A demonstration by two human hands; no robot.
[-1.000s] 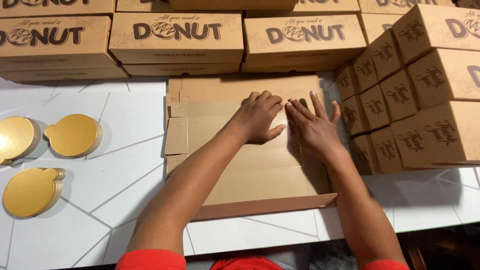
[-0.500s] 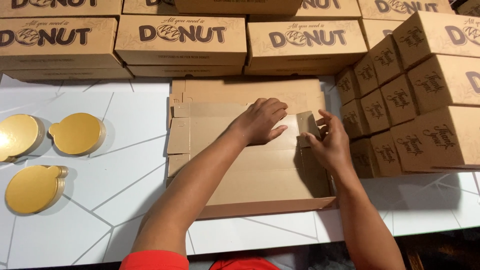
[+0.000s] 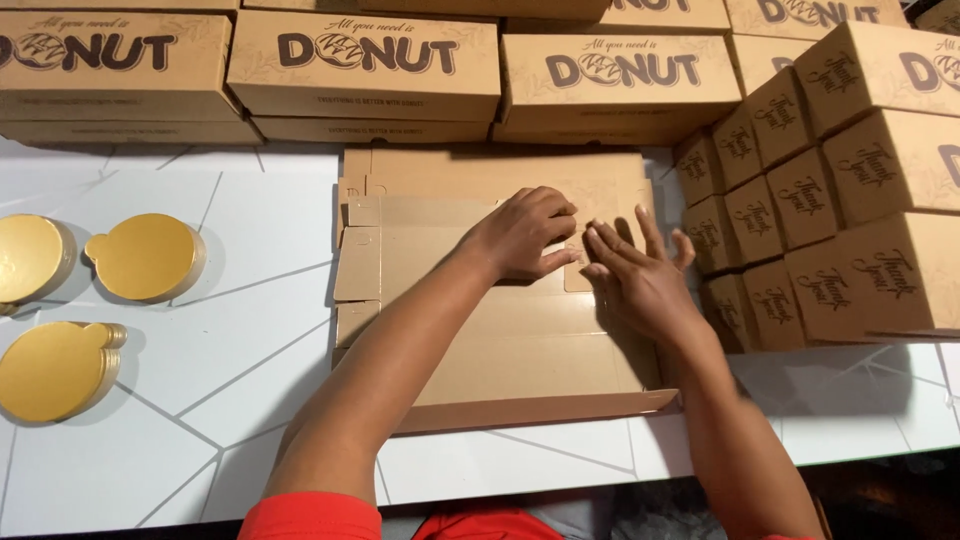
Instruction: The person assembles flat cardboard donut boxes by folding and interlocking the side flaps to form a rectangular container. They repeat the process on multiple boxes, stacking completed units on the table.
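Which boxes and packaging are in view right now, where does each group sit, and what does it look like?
Flat box blank: table centre, unfolded brown cardboard; left hand and right hand press its right part.
Long boxes: back row, stacked, brown with dark lettering.
Small boxes: stacked at right, brown, cube-like, dark script.
Gold boards: left on white table, round tabbed stacks.

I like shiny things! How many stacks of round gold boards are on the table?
3. One stack sits at the far left edge, partly cut off; one stack is right beside it; one stack lies below them, nearer the person. More may be out of view.
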